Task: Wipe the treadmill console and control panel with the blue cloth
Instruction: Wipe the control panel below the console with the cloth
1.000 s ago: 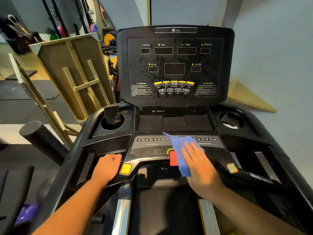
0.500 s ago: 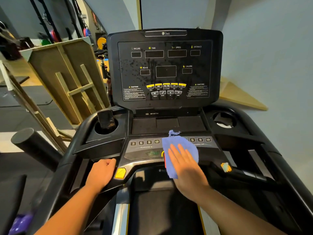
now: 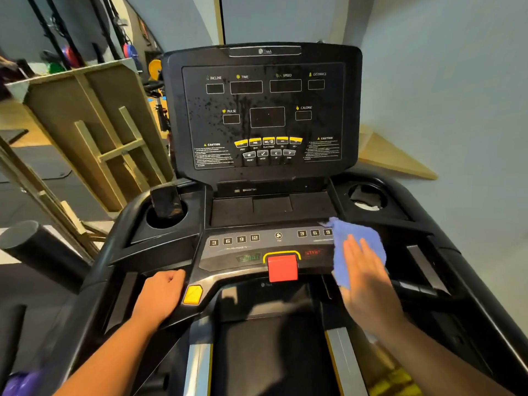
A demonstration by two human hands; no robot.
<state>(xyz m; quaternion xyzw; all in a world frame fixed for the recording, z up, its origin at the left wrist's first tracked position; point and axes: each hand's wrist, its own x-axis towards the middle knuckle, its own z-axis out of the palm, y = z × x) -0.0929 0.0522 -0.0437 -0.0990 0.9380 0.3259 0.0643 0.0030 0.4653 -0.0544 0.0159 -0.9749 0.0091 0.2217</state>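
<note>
Blue crumpled cloth lies on the right end of the grey treadmill control panel, pressed flat by the right hand, fingers straight. Left hand curls round the black left handrail. Speckled black upright console stands before a pale blue wall; tilted wooden boards crowd the left.

Dim, warm indoor light; wide-angle bending curves the frame edges, motion blur softens the right hand, lower corners smeared.
</note>
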